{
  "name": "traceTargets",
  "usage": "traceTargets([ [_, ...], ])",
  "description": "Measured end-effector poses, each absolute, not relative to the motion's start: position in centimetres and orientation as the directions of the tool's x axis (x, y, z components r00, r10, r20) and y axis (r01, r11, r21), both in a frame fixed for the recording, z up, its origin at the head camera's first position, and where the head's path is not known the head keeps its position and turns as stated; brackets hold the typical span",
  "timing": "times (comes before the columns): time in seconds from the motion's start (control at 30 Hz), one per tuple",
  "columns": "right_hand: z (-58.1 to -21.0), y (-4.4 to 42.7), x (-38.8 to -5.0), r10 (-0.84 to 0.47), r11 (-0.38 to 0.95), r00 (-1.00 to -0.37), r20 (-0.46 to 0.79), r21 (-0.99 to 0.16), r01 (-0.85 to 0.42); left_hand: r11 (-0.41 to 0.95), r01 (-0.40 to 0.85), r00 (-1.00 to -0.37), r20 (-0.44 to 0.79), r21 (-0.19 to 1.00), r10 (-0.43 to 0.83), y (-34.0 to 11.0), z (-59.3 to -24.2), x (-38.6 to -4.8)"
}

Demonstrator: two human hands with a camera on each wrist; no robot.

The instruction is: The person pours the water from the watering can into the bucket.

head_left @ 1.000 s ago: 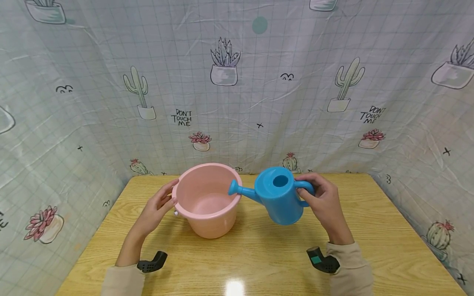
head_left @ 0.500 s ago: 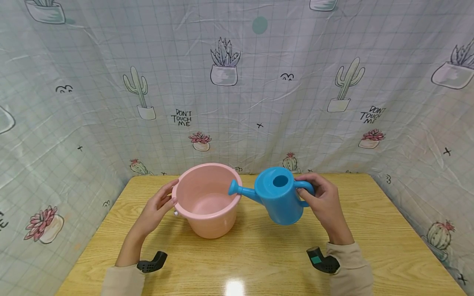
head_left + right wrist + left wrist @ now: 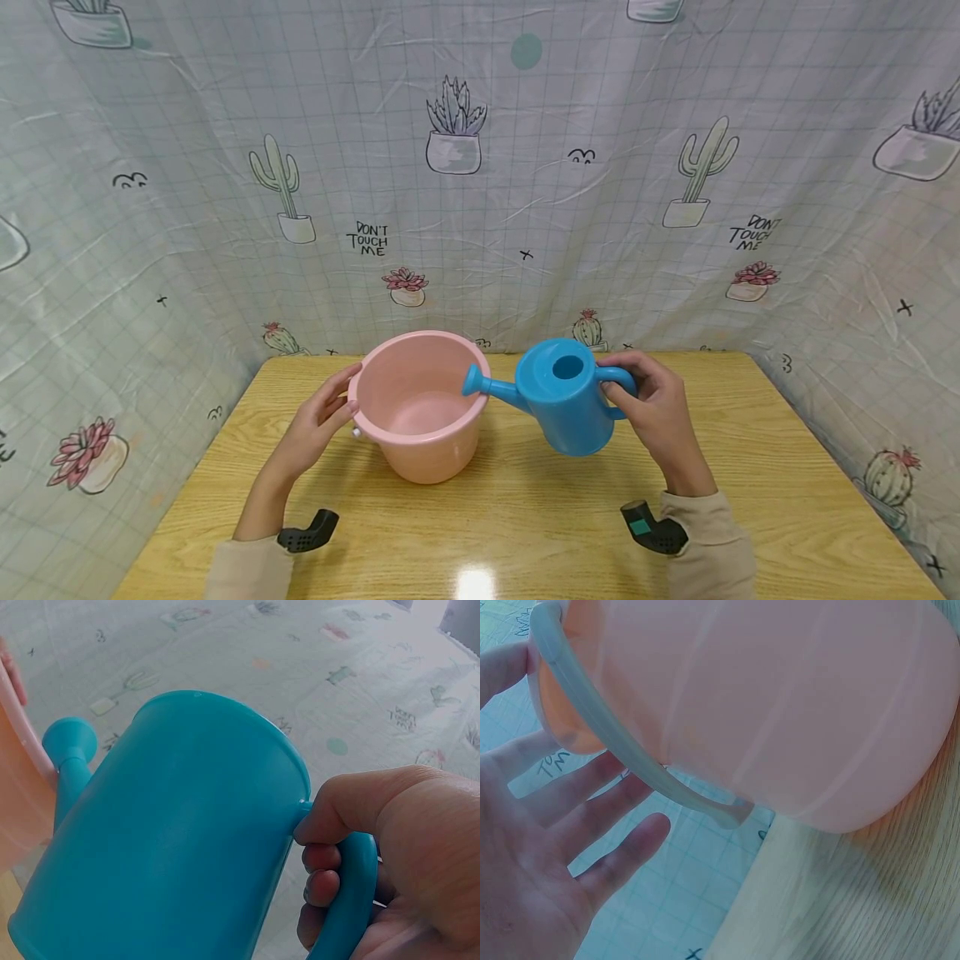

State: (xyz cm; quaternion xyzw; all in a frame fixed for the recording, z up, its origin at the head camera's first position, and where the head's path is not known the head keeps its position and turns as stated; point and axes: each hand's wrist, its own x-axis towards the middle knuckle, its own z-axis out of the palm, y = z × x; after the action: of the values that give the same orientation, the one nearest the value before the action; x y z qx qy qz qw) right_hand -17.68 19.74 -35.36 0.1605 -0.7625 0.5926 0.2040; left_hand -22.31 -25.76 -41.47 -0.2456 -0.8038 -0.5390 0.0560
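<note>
A pink bucket (image 3: pixel 427 458) stands on the table, its mouth facing up and toward the camera. My left hand (image 3: pixel 311 429) touches the left side of its rim with fingers spread. In the left wrist view the bucket's pale handle (image 3: pixel 622 742) hangs along its side, near the fingers of my left hand (image 3: pixel 532 847). My right hand (image 3: pixel 660 412) grips the handle of a blue watering can (image 3: pixel 573 417), whose spout head overlaps the bucket's right rim. Curled fingers of the right hand (image 3: pixel 405 840) around the can's handle (image 3: pixel 352 900) show in the right wrist view.
The wooden table (image 3: pixel 555 533) extends in front of and to both sides of the objects. A patterned cloth (image 3: pixel 495 208) hangs behind and along the sides. Black wrist devices (image 3: pixel 309 533) sit at both sleeves.
</note>
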Motion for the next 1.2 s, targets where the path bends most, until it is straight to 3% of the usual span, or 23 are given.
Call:
traceTargets([
  [1.2,-35.13,19.75,-17.64,0.000,0.237,-0.874,0.486,-0.849,-0.472,0.292,0.457,-0.872,0.358,0.840,0.334,-25.68,-41.32,-22.21],
])
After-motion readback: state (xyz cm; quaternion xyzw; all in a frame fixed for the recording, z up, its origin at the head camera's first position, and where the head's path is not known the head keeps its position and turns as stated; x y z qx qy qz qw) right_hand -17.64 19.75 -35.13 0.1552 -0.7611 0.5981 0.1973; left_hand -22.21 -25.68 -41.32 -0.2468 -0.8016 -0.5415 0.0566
